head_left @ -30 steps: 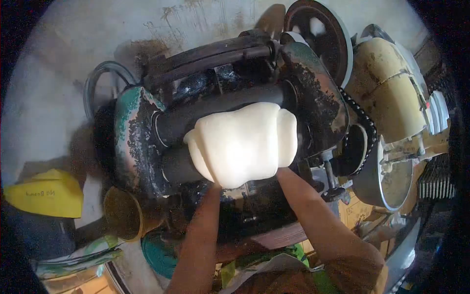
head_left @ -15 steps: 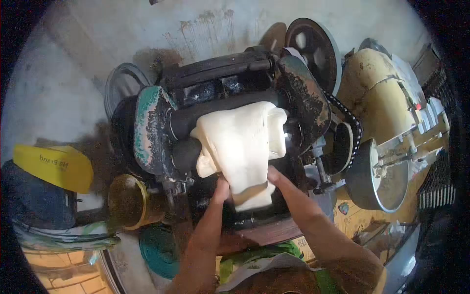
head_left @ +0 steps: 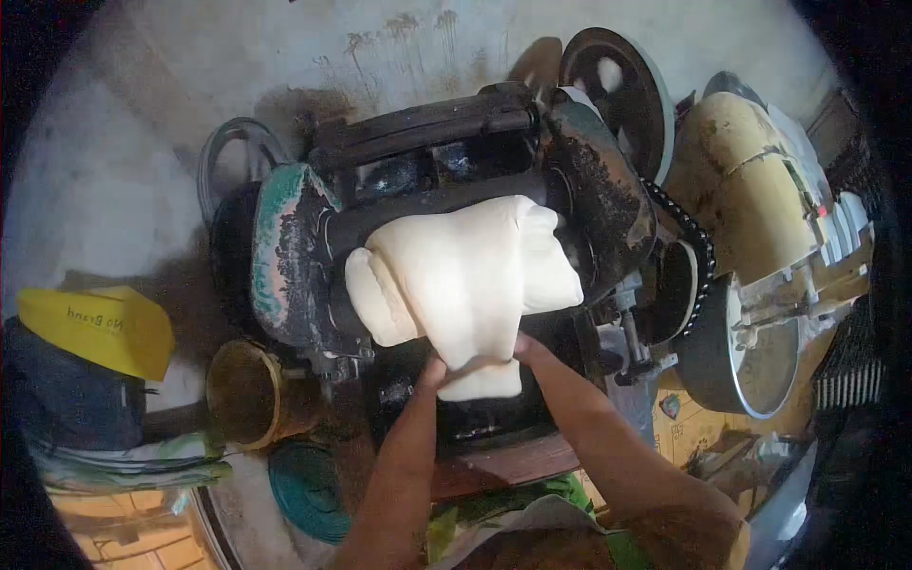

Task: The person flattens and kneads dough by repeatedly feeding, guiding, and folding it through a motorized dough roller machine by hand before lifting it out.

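Note:
A thick, pale sheet of dough [head_left: 465,285] lies folded over the dark rollers [head_left: 380,223] of a dough-rolling machine. Its sides bulge out left and right, and a narrower flap hangs down toward me. My left hand [head_left: 433,372] grips the left edge of that flap near its lower end. On the opposite edge, my right hand [head_left: 534,351] holds it at about the same height. Most of the fingers on both hands are hidden behind the dough. A black tray-like surface [head_left: 399,389] sits below the flap.
Worn green side housings [head_left: 285,247] flank the rollers. A large wheel [head_left: 617,104] and an exposed chain [head_left: 705,247] are on the right, beside a cream mixer with a metal bowl [head_left: 741,380]. At left stand a yellow bucket [head_left: 245,394] and a teal round lid [head_left: 306,489].
The dough has bunched and spread wider over the rollers, its side folds swelling outward. The hanging flap is shorter, and both hands still hold it. The view has shifted slightly.

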The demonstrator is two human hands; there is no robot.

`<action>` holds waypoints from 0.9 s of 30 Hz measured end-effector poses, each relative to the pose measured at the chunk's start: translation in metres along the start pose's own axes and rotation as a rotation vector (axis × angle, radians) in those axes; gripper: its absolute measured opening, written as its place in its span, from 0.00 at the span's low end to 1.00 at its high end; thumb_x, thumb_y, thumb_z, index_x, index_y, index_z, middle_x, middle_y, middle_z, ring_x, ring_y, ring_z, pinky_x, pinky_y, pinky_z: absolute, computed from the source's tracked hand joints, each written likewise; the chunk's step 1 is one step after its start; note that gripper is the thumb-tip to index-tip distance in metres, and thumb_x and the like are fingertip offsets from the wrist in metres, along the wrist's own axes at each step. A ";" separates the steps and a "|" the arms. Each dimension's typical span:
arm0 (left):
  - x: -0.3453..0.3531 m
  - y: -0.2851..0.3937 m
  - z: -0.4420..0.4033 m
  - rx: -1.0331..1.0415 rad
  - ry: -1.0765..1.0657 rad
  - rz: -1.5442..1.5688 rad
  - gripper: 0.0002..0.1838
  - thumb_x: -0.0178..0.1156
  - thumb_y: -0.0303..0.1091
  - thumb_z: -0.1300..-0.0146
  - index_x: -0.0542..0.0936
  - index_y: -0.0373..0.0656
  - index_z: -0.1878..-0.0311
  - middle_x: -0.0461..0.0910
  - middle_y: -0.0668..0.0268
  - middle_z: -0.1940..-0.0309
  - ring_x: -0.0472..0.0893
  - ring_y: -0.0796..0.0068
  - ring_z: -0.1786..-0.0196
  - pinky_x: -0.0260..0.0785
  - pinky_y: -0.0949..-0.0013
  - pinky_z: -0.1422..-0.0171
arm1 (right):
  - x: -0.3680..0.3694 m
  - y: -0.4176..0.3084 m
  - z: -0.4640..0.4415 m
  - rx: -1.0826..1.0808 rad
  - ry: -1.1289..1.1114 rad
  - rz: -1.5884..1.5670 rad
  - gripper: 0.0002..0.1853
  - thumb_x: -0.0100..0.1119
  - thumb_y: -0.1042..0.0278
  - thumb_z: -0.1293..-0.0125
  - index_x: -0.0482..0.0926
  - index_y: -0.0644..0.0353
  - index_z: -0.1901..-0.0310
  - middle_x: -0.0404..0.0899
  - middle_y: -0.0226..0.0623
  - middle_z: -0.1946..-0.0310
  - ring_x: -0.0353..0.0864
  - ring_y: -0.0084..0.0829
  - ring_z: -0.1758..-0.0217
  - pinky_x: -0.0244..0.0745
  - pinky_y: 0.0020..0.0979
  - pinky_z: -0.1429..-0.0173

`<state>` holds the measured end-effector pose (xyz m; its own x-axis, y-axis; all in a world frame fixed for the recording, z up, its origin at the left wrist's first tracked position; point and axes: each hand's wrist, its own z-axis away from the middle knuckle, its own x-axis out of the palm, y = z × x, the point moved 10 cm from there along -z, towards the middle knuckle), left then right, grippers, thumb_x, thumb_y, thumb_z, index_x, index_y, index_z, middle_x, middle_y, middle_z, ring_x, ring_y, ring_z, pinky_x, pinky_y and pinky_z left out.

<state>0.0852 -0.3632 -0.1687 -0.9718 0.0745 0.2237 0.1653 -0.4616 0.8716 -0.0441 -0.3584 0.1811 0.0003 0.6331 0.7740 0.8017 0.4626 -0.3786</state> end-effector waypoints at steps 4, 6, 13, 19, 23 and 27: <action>0.049 0.134 0.044 0.259 -0.070 0.132 0.31 0.48 0.53 0.26 0.70 0.38 0.32 0.75 0.59 0.38 0.76 0.67 0.39 0.70 0.62 0.37 | -0.091 0.001 0.056 0.415 0.843 0.574 0.24 0.56 0.58 0.27 0.73 0.64 0.35 0.79 0.40 0.41 0.79 0.31 0.43 0.77 0.36 0.39; 0.054 0.129 0.055 -0.059 0.024 0.232 0.28 0.47 0.46 0.24 0.67 0.35 0.30 0.74 0.55 0.36 0.75 0.68 0.37 0.69 0.63 0.33 | -0.068 -0.003 0.045 0.424 0.757 0.582 0.25 0.56 0.59 0.27 0.73 0.65 0.35 0.79 0.40 0.41 0.80 0.30 0.44 0.77 0.36 0.40; 0.075 0.185 0.148 0.094 0.066 0.077 0.31 0.49 0.53 0.26 0.71 0.36 0.33 0.77 0.58 0.40 0.78 0.66 0.41 0.70 0.62 0.37 | -0.062 0.004 0.092 0.383 0.916 0.700 0.22 0.53 0.59 0.26 0.75 0.66 0.38 0.80 0.44 0.44 0.81 0.32 0.47 0.78 0.34 0.43; 0.100 0.227 0.229 0.173 0.145 0.454 0.28 0.57 0.48 0.30 0.75 0.35 0.38 0.82 0.58 0.47 0.81 0.63 0.47 0.74 0.61 0.43 | 0.012 0.008 0.090 0.298 0.820 0.562 0.23 0.53 0.58 0.26 0.75 0.67 0.37 0.81 0.43 0.46 0.83 0.31 0.51 0.79 0.34 0.47; 0.121 0.230 0.251 0.200 0.007 0.029 0.27 0.64 0.44 0.36 0.76 0.35 0.39 0.83 0.57 0.50 0.83 0.60 0.50 0.76 0.60 0.46 | 0.064 0.002 0.100 0.303 0.869 0.606 0.25 0.54 0.57 0.27 0.74 0.67 0.37 0.81 0.44 0.47 0.83 0.32 0.52 0.80 0.35 0.49; 0.128 0.231 0.268 0.114 0.002 0.115 0.32 0.71 0.45 0.43 0.77 0.36 0.39 0.82 0.55 0.52 0.83 0.60 0.53 0.75 0.57 0.46 | 0.107 0.001 0.102 0.315 0.961 0.664 0.22 0.52 0.57 0.26 0.75 0.66 0.40 0.82 0.43 0.51 0.85 0.34 0.53 0.81 0.37 0.47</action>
<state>0.0436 -0.2236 0.1778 -0.9457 0.0252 0.3242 0.2934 -0.3636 0.8841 -0.1042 -0.2266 0.2111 0.9080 0.1467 0.3924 0.2959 0.4384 -0.8487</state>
